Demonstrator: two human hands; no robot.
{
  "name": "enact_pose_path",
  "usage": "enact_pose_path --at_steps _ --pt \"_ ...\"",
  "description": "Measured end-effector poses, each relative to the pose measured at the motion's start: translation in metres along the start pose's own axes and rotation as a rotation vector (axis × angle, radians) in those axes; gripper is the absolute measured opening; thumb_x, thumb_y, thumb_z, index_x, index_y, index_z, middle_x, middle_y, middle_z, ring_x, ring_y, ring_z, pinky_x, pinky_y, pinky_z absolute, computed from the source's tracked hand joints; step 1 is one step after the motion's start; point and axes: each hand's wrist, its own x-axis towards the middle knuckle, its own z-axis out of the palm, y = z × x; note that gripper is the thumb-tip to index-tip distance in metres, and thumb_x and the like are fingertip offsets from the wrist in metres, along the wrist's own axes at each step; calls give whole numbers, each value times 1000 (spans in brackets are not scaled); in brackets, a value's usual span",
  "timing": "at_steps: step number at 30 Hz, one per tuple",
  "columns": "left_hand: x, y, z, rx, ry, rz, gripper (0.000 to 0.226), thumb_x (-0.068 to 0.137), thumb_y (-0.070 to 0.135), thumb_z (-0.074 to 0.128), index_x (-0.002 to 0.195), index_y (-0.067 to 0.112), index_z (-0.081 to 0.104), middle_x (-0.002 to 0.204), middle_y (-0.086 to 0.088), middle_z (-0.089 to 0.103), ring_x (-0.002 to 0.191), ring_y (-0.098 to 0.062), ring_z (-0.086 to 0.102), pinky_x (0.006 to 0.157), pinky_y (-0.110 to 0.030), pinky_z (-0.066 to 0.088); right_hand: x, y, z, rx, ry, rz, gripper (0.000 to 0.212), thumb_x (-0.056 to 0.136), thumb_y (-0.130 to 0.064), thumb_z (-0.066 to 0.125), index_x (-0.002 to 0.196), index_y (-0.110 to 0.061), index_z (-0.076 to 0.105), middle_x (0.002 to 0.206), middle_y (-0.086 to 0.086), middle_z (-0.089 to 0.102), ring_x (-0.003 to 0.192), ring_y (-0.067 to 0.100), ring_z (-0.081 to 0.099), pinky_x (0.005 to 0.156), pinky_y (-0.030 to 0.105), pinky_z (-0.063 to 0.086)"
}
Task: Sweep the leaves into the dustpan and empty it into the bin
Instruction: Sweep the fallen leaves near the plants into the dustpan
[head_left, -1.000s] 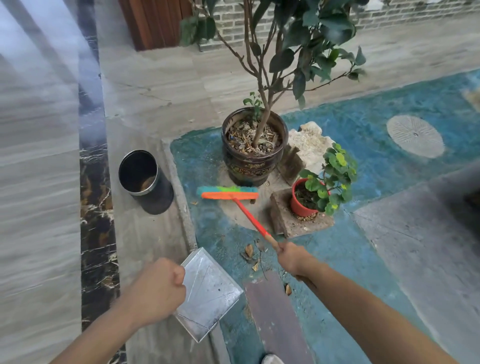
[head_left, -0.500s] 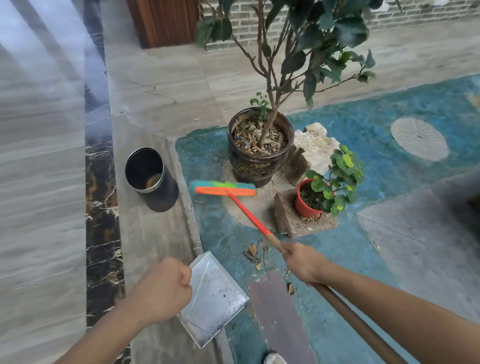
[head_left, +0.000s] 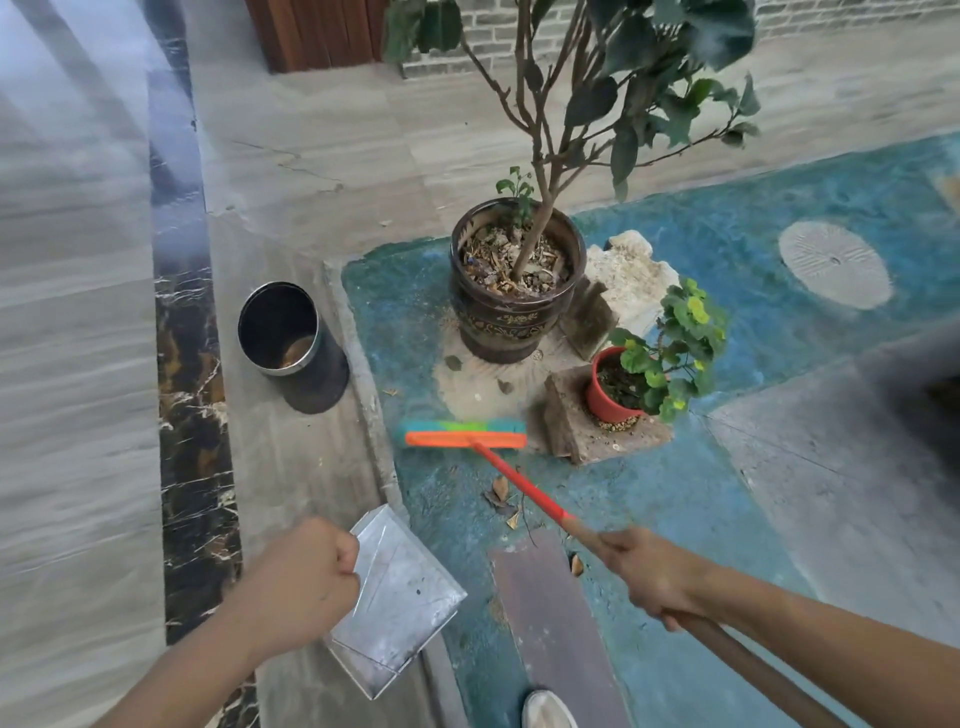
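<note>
Head view: sweeping step. Right hand (head_left: 652, 574) grips the broom (head_left: 465, 440), left hand (head_left: 298, 584) clasps the dustpan (head_left: 400, 597) — dry leaves (head_left: 503, 498) lie on the floor just beside the pan. Next, likely: drag them panward.

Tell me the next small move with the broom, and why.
Probably drag the broom head back toward you, pulling the dry leaves toward the dustpan. The head rests on the blue floor beyond the leaves, the right hand grips the handle, and the left hand holds the dustpan nearer and to the left, with nothing visible in it.
</note>
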Motion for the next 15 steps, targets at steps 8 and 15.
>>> enact_pose_path --at_steps 8,15 --pt "5 0 4 76 -7 94 25 59 5 54 51 13 32 55 -1 21 57 -15 18 50 -29 23 -21 -8 -1 -114 147 -149 34 104 -24 31 130 -20 53 82 6 64 38 5 50 34 20 38" --pt "3 6 7 81 59 46 30 60 2 55 57 10 27 58 -4 21 59 -17 17 48 -25 18 81 -88 0 -231 229 -292 38 103 -19 28 136 -9 44 123 21 61 104 41 59 79 37 43"
